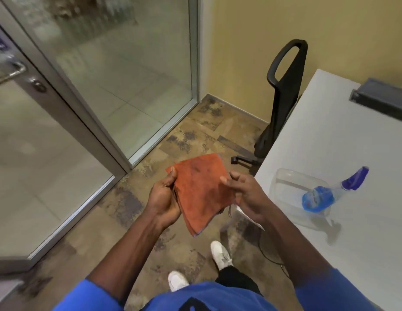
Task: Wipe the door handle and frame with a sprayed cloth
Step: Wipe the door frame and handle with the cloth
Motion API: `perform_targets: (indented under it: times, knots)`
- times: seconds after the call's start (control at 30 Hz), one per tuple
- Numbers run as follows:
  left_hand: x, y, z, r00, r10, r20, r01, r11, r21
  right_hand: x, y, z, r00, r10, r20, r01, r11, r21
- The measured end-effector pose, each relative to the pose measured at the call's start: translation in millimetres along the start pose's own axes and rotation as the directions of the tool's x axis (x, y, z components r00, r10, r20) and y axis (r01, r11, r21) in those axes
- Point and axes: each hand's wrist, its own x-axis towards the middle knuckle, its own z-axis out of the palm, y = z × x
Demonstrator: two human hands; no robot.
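- The left hand (165, 196) grips the left edge of a folded orange cloth (201, 191), thumb on top and fingers curled beneath it.
- The right hand (245, 194) pinches the cloth's right edge, thumb pressed on the upper face, the other fingers tucked behind.
- The cloth hangs between the two hands, folded into several layers, with darker smudges on its upper face and its lowest corner pointing down toward the person's white shoes (220, 254).
- Up and far to the left of the left hand, a metal door handle (10, 72) is fixed to the grey door frame (67, 104), with a round lock (39, 85) just below it; both are well apart from the cloth.
- Beyond the hands, a glass panel (119, 70) stands in the same grey framing.
- To the right of the right hand, a spray bottle (330, 191) of blue liquid with a purple nozzle stands on the white table (330, 131), partly in front of a clear plastic container (292, 187).
- Beyond the right hand, a black office chair (283, 97) stands against the yellow wall, beside the table's edge.
- Below the hands lies mottled brown carpet (195, 135).
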Motion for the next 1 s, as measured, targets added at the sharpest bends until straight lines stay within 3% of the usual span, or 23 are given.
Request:
perform_targets:
  times: [0.13,0.3,0.43,0.67,0.87,1.0]
  knots:
    - [-26.9,41.6,-35.5,0.997,0.065,-0.034,-0.063,0.997,0.037,13.3,7.1,50.7,0.992,0.046,0.119,-0.062,0.989,0.137]
    - [-52.7,66.4,-79.2,0.978,0.183,-0.102,-0.143,0.937,0.319,38.0,18.7,105.0,0.987,0.037,0.157,-0.065,0.982,0.18]
    - [-59.3,79.0,-109.5,0.886,0.395,-0.244,-0.299,0.887,0.351,68.4,17.3,138.5,0.978,0.06,0.198,-0.088,0.986,0.139]
    - [-33.4,140.4,-133.0,0.741,0.566,-0.361,-0.445,0.817,0.367,155.1,6.3,188.1,0.976,0.104,0.191,-0.138,0.974,0.178]
    - [7.7,212.8,-132.4,0.688,0.643,-0.338,-0.476,0.75,0.459,238.1,-14.4,219.5,0.865,0.384,0.323,-0.437,0.893,0.111]
    - [31.1,253.9,-132.6,0.661,0.677,-0.323,-0.486,0.714,0.503,283.4,-38.3,247.1,0.767,0.471,0.436,-0.536,0.843,0.031]
